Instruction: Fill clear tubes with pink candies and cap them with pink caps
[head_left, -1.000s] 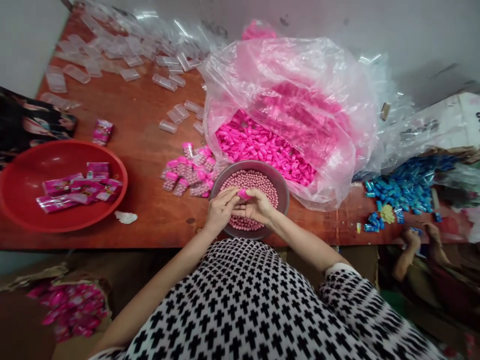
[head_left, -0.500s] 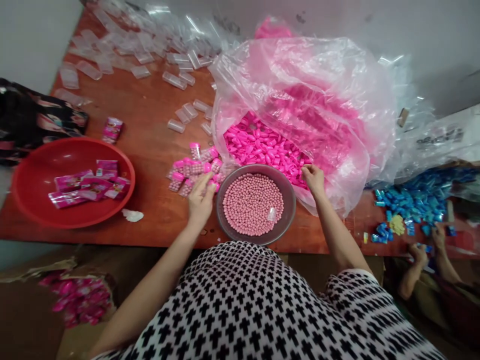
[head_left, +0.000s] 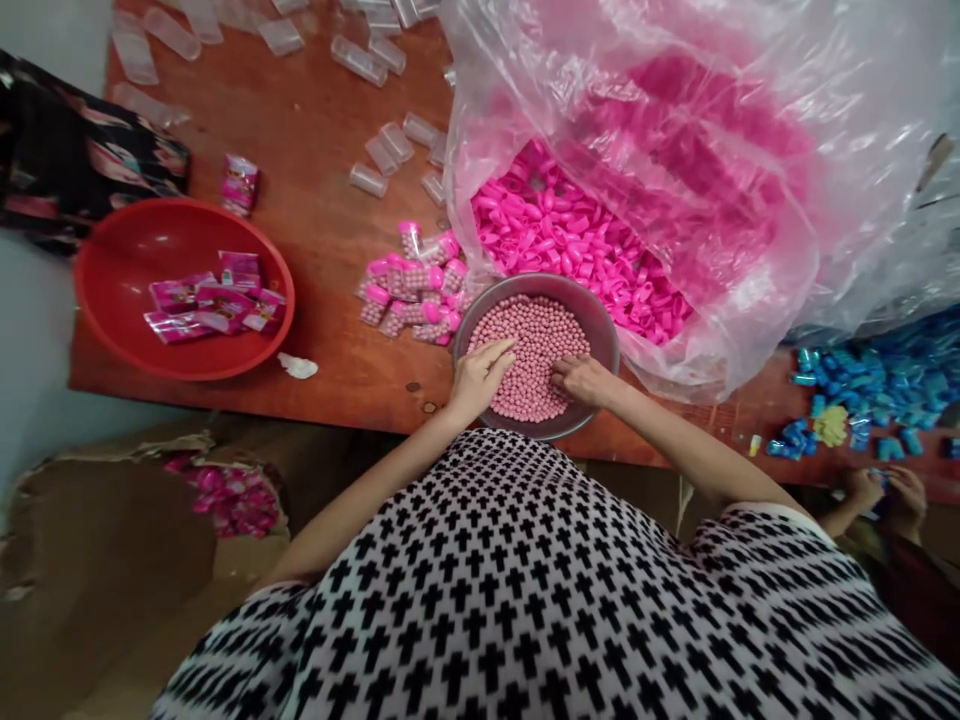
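Observation:
A grey bowl (head_left: pixel 609 335) full of small pink beads (head_left: pixel 525 335) sits at the table's near edge, right in front of me. My left hand (head_left: pixel 482 378) reaches over its left side, fingers stretched across the beads. From the right, my right hand (head_left: pixel 585 381) has its fingers curled down at the beads; whatever they hold is hidden. Left of the bowl lies a pile of bead-filled clear tubes with pink caps (head_left: pixel 412 285). Behind the bowl, loose pink caps (head_left: pixel 570 235) spill from a large clear plastic bag (head_left: pixel 757 300).
A red basin (head_left: pixel 97 260) holding several pink packets (head_left: pixel 225 308) stands at left. Empty clear tubes (head_left: pixel 358 62) lie at the back. Blue pieces (head_left: pixel 885 380) cover the right end, near another person's hands (head_left: pixel 892 490). An open cardboard box (head_left: pixel 127 540) stands below left.
My left hand has moved from the filled tubes onto the beads. My right hand has come from the loose caps into the bowl. The clear piece on the beads no longer shows. The view has shifted.

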